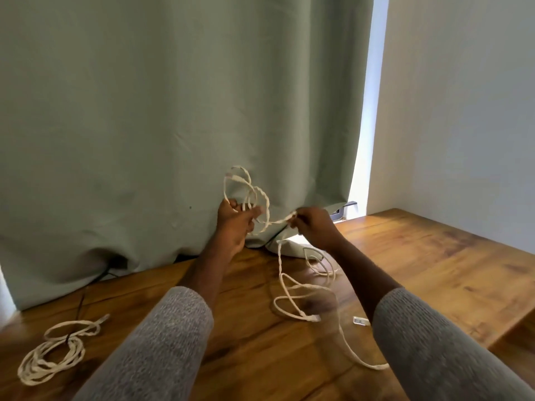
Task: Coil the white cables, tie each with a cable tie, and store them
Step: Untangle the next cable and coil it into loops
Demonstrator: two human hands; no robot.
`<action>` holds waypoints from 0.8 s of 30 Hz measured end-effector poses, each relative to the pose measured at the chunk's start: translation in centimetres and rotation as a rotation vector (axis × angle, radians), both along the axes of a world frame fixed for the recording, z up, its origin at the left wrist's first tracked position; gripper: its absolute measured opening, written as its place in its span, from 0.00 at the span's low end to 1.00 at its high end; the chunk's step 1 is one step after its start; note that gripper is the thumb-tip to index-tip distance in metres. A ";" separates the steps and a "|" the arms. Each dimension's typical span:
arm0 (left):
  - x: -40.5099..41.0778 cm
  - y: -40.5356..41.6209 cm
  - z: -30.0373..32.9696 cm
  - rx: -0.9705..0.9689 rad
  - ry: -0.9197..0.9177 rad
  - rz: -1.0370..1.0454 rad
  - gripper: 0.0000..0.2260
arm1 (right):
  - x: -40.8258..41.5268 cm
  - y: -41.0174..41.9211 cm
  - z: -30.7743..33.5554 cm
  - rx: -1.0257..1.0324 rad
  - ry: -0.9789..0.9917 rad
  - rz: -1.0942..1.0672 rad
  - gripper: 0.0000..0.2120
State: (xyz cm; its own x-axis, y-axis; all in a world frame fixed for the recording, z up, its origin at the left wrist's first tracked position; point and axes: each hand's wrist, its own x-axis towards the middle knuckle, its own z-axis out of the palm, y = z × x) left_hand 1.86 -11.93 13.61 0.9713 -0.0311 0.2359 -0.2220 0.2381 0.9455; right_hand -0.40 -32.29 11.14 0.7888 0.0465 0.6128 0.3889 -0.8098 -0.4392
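Observation:
My left hand (236, 221) is raised in front of the curtain and holds a few loops of a white braided cable (246, 189) that stand up above its fingers. My right hand (311, 224) pinches the same cable a short way to the right. From there the cable drops to the wooden table (419, 256) and lies in loose loops (301, 296), its connector end (314, 318) near my right sleeve. A second white cable (55, 351) lies coiled at the table's near left, with a dark tie across its middle.
A grey-green curtain (173, 111) hangs behind the table and bunches on its back edge. A thin black wire (82, 302) runs from under the curtain toward the coiled cable. A small white piece (360, 321) lies by my right sleeve. A white wall stands at the right.

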 end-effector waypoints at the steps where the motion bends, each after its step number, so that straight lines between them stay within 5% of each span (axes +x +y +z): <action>1: -0.4 0.0 -0.5 0.040 0.032 -0.015 0.11 | 0.1 0.5 1.3 0.052 -0.017 0.035 0.09; 8: -2.0 -1.9 -1.8 0.105 0.217 -0.265 0.13 | -0.4 3.4 6.4 0.136 -0.039 0.243 0.10; 13: -1.4 -2.4 -0.8 -0.051 0.170 -0.095 0.07 | -1.2 3.5 4.6 0.286 -0.050 0.235 0.18; 20: 1.5 -0.1 1.0 -0.141 0.014 -0.041 0.11 | -2.7 1.0 -2.8 0.017 0.468 0.341 0.27; 24: 1.9 0.5 1.9 -0.152 0.004 -0.012 0.10 | -2.0 1.6 -3.6 0.023 0.137 0.247 0.21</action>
State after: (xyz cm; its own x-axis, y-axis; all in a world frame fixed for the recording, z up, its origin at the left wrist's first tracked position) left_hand 3.72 -11.41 15.53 0.9720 -0.0064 0.2350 -0.2148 0.3813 0.8991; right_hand -2.45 -30.68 7.54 0.8310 0.2351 0.5042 0.5089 -0.6873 -0.5183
